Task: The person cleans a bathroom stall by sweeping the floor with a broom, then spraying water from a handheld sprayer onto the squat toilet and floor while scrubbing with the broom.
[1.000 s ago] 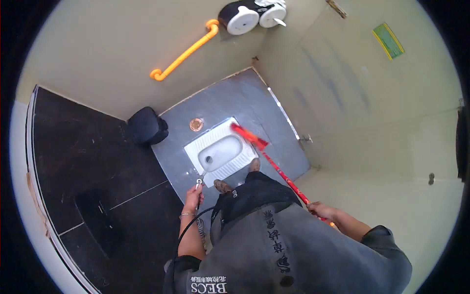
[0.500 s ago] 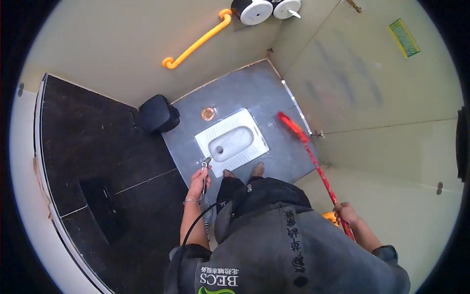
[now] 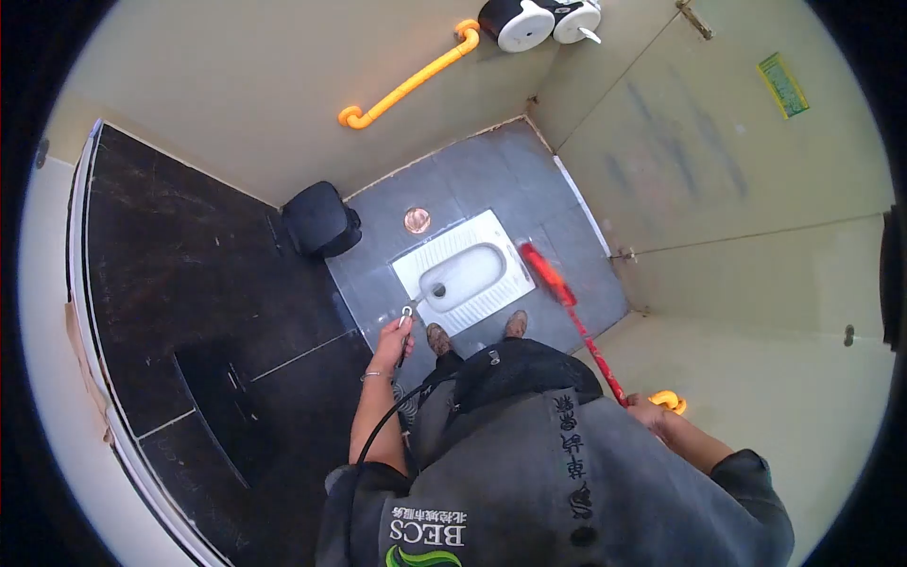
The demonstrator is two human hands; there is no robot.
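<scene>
My left hand (image 3: 395, 342) is closed around a metal spray nozzle (image 3: 406, 312), held left of the squat toilet (image 3: 465, 272) and angled toward it. A grey ribbed hose (image 3: 407, 406) shows below that hand. At the right, my right hand (image 3: 650, 414) grips the handle of a long red brush (image 3: 593, 350). Its red head (image 3: 548, 272) is low over the floor, by the right edge of the white toilet pan. Slight blur hides whether the bristles touch the floor.
A black bin (image 3: 321, 219) stands by the left wall, near a round copper-coloured drain (image 3: 417, 220). A yellow grab bar (image 3: 409, 92) and paper dispensers (image 3: 526, 26) are on the wall. Another yellow bar (image 3: 668, 402) sits beside my right hand. My shoes (image 3: 515, 324) are just below the pan.
The brush head has moved left and down, closer to the toilet pan. My right hand has shifted left, toward my body. My left hand and nozzle have moved slightly; the view has shifted a little.
</scene>
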